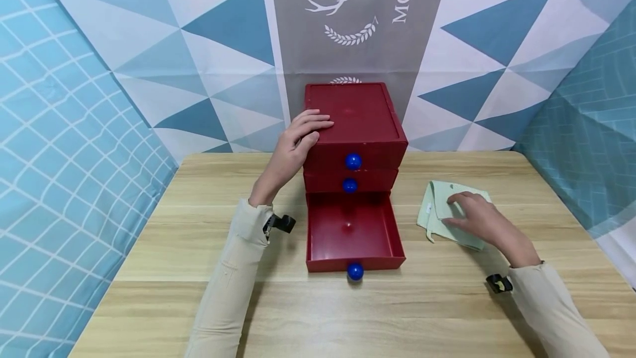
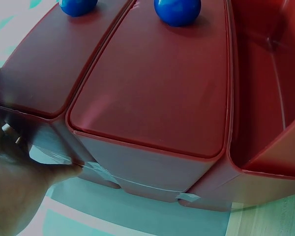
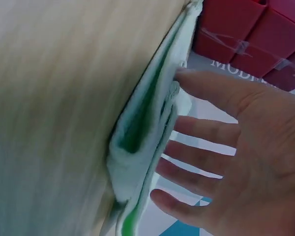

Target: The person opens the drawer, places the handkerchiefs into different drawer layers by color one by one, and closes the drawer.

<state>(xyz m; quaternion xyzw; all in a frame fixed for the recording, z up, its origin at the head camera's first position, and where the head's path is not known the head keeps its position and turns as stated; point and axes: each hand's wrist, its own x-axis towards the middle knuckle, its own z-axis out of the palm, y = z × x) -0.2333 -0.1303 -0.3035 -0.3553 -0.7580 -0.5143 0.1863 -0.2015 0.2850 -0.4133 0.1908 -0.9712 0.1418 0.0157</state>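
Observation:
A red three-drawer cabinet with blue round knobs stands at the back middle of the table. Its bottom drawer is pulled out, and nothing lies inside; the two upper ones are closed. My left hand rests over the cabinet's top left edge, fingers stretched across the top. In the left wrist view the thumb lies along the cabinet's side. Right of the cabinet, a folded pale green towel lies on the table. My right hand hovers at it, fingers spread and slightly bent, fingertips close to the folded layers.
The light wooden table stretches around the cabinet and towards me. Behind it hangs a patterned cloth of blue, white and grey triangles, with a grey panel in the middle. Blue cloths flank the sides.

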